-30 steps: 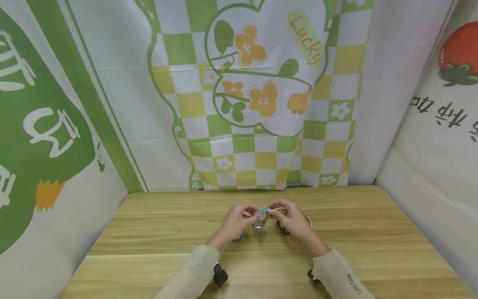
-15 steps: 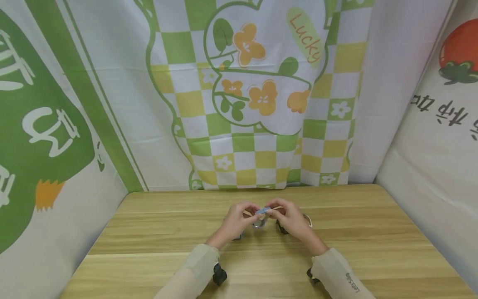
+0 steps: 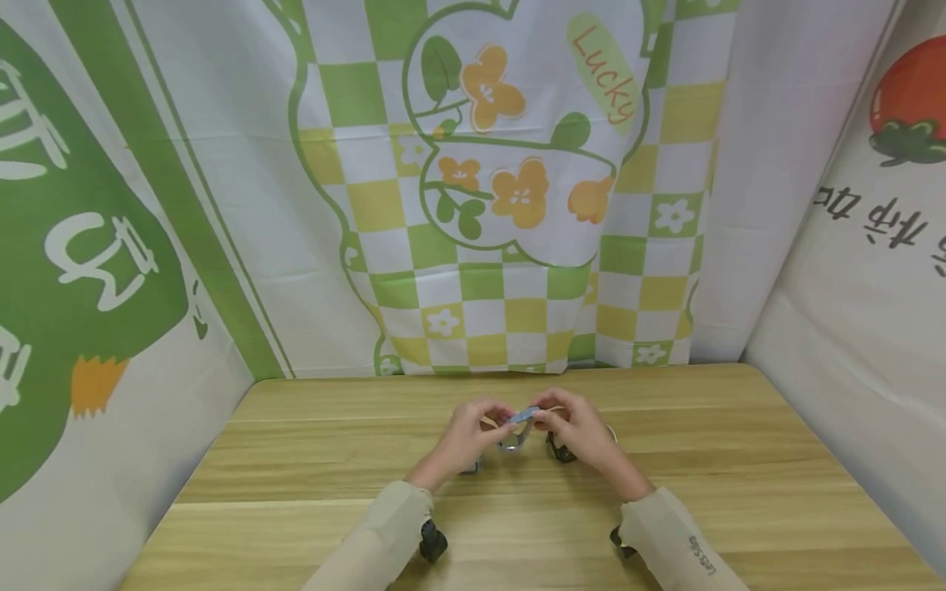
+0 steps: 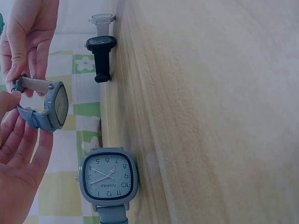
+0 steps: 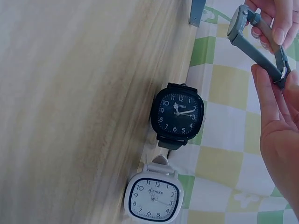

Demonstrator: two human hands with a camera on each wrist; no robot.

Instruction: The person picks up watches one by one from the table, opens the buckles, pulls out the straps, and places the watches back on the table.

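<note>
A grey-blue wristwatch (image 3: pixel 510 446) hangs below both hands, its strap bent into a loop over the wooden table. My left hand (image 3: pixel 468 432) pinches the strap from the left; my right hand (image 3: pixel 580 428) pinches it from the right. In the left wrist view, the watch case (image 4: pixel 57 107) faces away from the fingers, beside the left hand (image 4: pixel 21 158). The right wrist view shows the strap (image 5: pixel 258 55) running to the metal buckle (image 5: pixel 283 72), where fingertips of both hands meet. Part of the buckle is covered by fingers.
A second grey-blue watch (image 4: pixel 108 176) lies on the table (image 3: pixel 332 460) near the left hand. Close to the right hand lie a black watch (image 5: pixel 177 115) and a white watch (image 5: pixel 154 199). A checkered cloth (image 3: pixel 480 320) hangs behind the table's far edge.
Both hands stay in nearly the same place on the strap. The strap tilts slightly and the right fingers shift a little; the watch remains held up.
</note>
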